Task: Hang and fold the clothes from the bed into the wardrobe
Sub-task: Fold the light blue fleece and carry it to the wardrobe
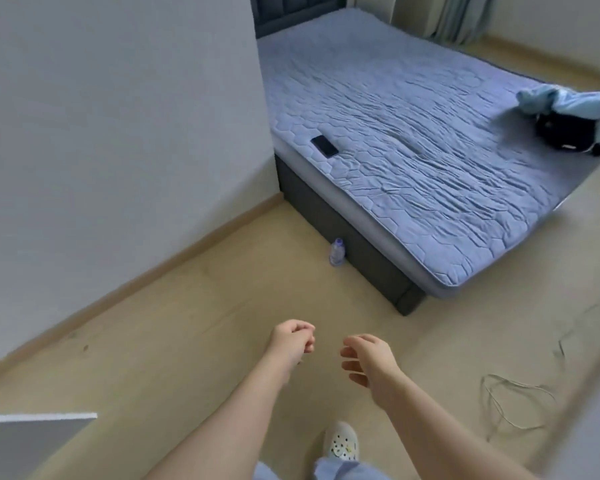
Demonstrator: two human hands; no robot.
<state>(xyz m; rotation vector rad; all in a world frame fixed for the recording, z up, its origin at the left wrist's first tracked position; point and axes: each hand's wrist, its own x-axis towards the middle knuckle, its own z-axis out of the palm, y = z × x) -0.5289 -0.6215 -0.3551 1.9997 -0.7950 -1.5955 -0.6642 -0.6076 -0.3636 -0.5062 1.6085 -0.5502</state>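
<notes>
Both hands empty: left hand (pixel 293 341) curled, right hand (pixel 368 358) loosely spread. The clothes pile (pixel 568 112) sits way off on the bed (pixel 413 133), right edge, well apart.

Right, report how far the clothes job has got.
Done: the bed is mostly bare, bar a phone. In hand: nothing; the left hand and right hand are empty. Left: a pale blue garment and a black garment heaped at the bed's right edge. The wardrobe is out of view.
</notes>
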